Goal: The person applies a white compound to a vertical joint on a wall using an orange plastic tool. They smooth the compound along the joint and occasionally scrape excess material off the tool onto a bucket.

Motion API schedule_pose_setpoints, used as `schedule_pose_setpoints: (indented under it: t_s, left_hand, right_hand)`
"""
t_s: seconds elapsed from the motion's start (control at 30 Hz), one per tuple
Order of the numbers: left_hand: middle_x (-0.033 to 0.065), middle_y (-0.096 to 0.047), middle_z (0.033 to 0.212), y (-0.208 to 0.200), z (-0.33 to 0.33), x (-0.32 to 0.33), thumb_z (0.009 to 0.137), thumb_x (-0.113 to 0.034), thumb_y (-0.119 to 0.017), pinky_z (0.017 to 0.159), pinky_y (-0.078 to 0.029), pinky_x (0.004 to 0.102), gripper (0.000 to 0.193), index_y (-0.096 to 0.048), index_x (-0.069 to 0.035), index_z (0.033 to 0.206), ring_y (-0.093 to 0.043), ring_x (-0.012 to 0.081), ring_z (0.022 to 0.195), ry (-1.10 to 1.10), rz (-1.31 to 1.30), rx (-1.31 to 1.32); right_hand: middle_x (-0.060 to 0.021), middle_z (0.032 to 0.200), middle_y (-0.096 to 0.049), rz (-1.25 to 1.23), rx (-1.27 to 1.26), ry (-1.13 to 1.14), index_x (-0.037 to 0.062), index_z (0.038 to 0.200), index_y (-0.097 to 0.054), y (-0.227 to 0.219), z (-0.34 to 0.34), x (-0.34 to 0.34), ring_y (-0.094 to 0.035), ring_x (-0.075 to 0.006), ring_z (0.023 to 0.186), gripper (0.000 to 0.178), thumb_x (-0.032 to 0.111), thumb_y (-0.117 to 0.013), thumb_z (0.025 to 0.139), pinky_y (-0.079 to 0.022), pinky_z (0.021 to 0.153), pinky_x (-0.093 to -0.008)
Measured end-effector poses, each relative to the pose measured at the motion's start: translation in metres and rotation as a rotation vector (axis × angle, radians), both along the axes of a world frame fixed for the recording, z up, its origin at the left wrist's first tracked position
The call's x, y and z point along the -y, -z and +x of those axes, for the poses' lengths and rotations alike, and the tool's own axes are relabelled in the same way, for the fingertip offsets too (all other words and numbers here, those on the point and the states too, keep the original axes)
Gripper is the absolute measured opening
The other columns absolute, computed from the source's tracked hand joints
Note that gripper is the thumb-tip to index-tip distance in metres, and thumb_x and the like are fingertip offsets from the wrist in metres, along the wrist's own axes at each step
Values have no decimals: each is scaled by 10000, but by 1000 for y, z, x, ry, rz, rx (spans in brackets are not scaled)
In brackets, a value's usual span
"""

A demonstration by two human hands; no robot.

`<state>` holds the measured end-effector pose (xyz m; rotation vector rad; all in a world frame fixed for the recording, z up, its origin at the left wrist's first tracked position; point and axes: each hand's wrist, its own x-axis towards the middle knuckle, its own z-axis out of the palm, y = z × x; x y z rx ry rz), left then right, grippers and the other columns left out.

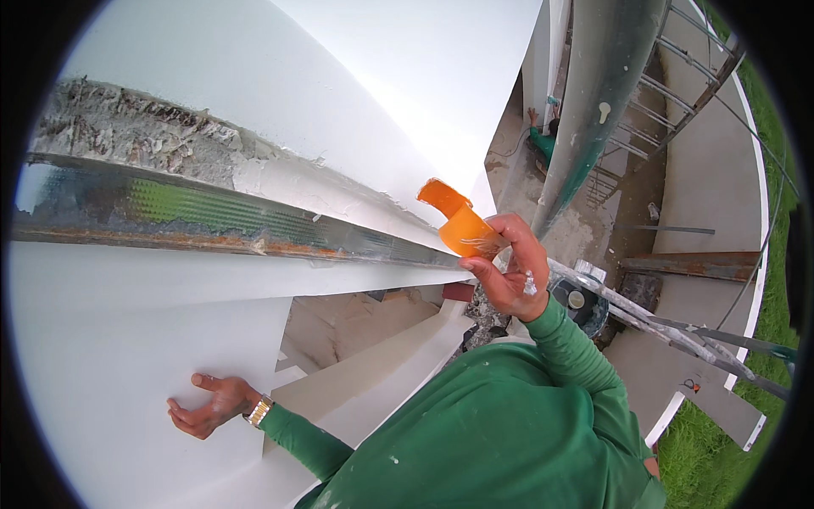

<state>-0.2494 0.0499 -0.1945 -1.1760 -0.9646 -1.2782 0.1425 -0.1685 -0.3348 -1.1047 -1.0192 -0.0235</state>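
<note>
My right hand (517, 276), smeared with white paste, grips a thin orange plastic putty spreader (466, 231) between thumb and fingers. The spreader is curved, and white residue marks its lower part. It is beside the end of a white ledge, close to a grey metal strip (246, 212) with a rusty lower edge. My left hand (212, 405) is held with fingers apart against or just in front of the white wall (127, 339); whether it touches cannot be told. It holds nothing, and a gold-coloured watch (259, 411) is on that wrist.
Rough bare mortar (136, 136) lies above the metal strip. White-spattered scaffold tubes (644, 318) cross at my right, over a dark bucket (583, 307). A large grey pipe (606, 93) rises beyond, near scaffold ladders (670, 93). Far below, another person (544, 144) wears green.
</note>
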Motion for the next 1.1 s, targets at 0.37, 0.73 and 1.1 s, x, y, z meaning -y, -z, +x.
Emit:
schedule_pose_setpoints:
  t_s: [0.37,0.73,1.1]
  left_hand:
    - [66,-516,1337,-1,4,1,944,-641,-601,1037,-328,478,653,-552,-103,1309,-459,265,1257,-36,-3,-18]
    - [70,-540,1321,1,-3,-1,922,-647,-629,1041,-317,469,673,-553,-100,1307,-420,266,1291,-41,-17,-32]
    - [78,-539,1297,2,-1,-3,941,-634,-608,1026,-339,457,616,-604,-102,1253,-406,267,1234,104,18,6]
  right_hand:
    - [-102,983,-613,-22,0,-320,-23,1411,-523,-51,16,-35,-546,-137,765,585,104,-768,895,-466,654,-251]
    - [-124,1152,-618,-18,-309,-79,-41,1471,-455,-15,5,-55,-620,-104,908,617,181,-723,962,-525,764,-222]
    - [-108,1173,-600,-74,-333,-124,-83,1446,-423,1,-12,-56,-600,-121,868,585,227,-660,1010,-512,787,-257]
